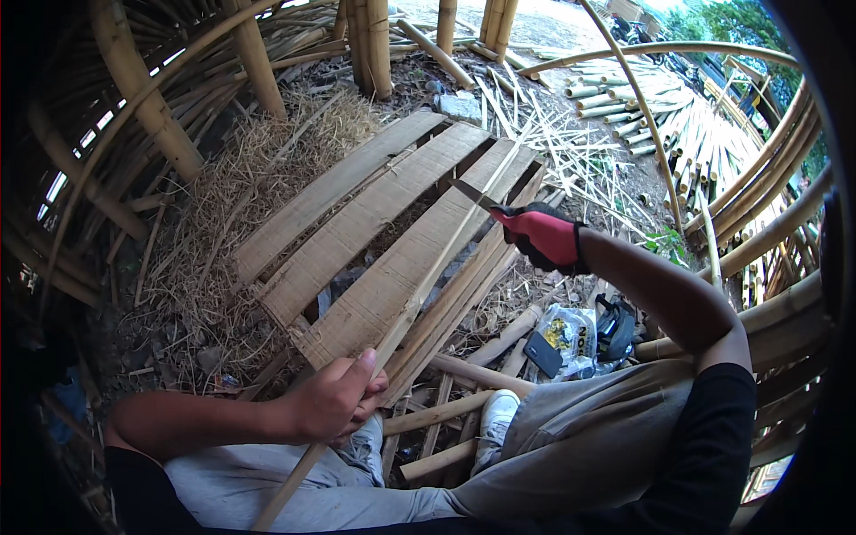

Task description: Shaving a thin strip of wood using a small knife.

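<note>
Head view: knife [473,193] handle hidden in gloved right hand [542,234].

left hand [334,399] grips bamboo strip [428,285] — gloved right hand [544,235] holds knife [473,193].

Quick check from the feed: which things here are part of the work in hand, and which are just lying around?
In use:
left hand gripping the bamboo strip
right hand, red-gloved, holding the knife against it

Lying about:
wooden planks
dry straw
plastic bag
dark phone
cut bamboo poles
</note>
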`<act>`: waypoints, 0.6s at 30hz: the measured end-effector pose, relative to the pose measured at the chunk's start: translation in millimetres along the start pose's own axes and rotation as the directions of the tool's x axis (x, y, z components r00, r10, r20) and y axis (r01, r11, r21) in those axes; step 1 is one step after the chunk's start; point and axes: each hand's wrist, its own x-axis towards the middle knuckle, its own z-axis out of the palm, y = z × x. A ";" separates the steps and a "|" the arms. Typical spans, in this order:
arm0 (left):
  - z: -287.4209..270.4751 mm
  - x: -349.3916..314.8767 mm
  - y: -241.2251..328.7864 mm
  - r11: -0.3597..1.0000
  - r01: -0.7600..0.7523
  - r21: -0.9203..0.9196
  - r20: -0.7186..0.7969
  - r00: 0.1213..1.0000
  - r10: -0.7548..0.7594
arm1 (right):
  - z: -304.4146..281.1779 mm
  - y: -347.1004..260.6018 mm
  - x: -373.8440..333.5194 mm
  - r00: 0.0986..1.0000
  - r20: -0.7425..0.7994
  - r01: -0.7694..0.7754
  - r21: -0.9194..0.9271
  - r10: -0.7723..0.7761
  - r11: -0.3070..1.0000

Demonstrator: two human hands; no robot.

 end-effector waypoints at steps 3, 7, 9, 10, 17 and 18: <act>1.5 3.6 0.0 0.996 -0.055 0.076 -0.024 0.998 0.057 | -20.1 -19.1 3.9 0.981 -0.194 -0.013 0.015 0.015 1.000; 0.6 6.6 -2.8 0.998 -0.057 0.038 -0.031 0.998 0.059 | 14.0 -17.0 -8.8 0.983 0.143 -0.122 0.036 0.116 0.992; 3.4 7.5 -1.7 0.997 -0.066 0.033 -0.020 0.998 0.067 | -23.0 -13.5 15.1 1.000 0.002 0.017 -0.038 -0.017 0.999; 2.4 9.2 -0.5 0.998 -0.063 0.018 -0.010 0.998 0.063 | -23.0 -22.2 15.8 0.995 -0.070 -0.071 -0.033 0.068 0.997; 0.8 10.1 0.1 0.998 -0.019 -0.064 -0.013 1.000 0.018 | -16.6 -23.4 20.4 0.998 -0.052 -0.035 -0.099 0.030 0.995; 1.3 9.1 -2.1 0.998 -0.020 -0.065 -0.011 1.000 0.020 | -8.3 -16.1 15.9 0.983 0.179 -0.013 -0.120 0.034 0.993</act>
